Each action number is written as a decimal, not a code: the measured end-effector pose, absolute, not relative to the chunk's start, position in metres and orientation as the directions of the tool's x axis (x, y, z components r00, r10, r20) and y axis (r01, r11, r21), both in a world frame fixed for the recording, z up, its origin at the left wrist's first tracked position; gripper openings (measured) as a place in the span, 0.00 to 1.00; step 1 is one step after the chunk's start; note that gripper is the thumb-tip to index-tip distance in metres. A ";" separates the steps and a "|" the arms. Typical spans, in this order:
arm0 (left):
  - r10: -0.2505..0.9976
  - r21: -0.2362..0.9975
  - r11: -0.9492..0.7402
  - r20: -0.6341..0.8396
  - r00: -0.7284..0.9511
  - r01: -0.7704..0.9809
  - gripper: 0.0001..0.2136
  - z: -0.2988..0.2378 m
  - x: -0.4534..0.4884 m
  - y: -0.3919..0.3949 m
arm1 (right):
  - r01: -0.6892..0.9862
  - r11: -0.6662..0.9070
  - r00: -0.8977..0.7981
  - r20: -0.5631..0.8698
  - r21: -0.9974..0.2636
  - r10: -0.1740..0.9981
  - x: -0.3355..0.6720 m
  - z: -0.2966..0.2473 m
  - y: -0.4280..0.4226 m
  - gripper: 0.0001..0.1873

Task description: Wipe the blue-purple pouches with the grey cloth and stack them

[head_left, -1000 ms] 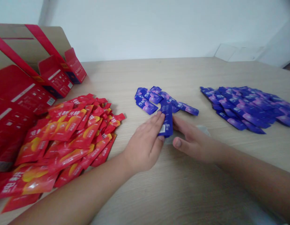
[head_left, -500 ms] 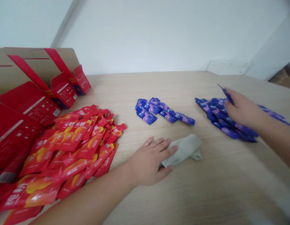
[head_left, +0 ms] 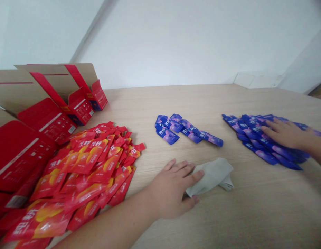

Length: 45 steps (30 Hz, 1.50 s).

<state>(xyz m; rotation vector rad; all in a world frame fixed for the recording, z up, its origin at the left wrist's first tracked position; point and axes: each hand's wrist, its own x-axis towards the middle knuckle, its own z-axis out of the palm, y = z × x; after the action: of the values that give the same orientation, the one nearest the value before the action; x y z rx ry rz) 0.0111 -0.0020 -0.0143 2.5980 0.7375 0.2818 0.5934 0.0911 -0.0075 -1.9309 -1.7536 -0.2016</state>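
Observation:
My left hand (head_left: 174,188) lies flat on the table, fingers spread, with its thumb and forefinger at the edge of a folded grey-green cloth (head_left: 213,174). Far to the right, my right hand (head_left: 287,135) rests palm down on a heap of blue-purple sachets (head_left: 256,136), its fingers stretched out over them. The palm hides part of that heap. Between the hands and farther back is a smaller group of blue sachets (head_left: 168,135), which neither hand touches.
A large heap of red-and-orange sachets (head_left: 90,157) covers the left of the table. Behind it stand red cartons (head_left: 47,116) with raised flaps. A low white box-like piece (head_left: 256,79) sits at the back right, against the white wall.
My right hand has let go of the blue sachet it held raised and now lies flat on the heap. The left hand keeps its place by the cloth. The view has shifted slightly.

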 end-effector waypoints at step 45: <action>0.533 0.554 -0.727 0.081 0.842 0.406 0.39 -0.012 0.012 0.000 | 0.910 0.217 -0.194 0.099 -0.353 0.976 0.274 0.100 0.226 0.16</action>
<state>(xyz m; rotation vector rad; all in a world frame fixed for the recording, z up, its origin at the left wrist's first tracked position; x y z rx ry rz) 0.0122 0.0005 -0.0120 2.4861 0.6867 0.3189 0.2744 0.2259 0.1001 -1.7685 -2.1954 0.3113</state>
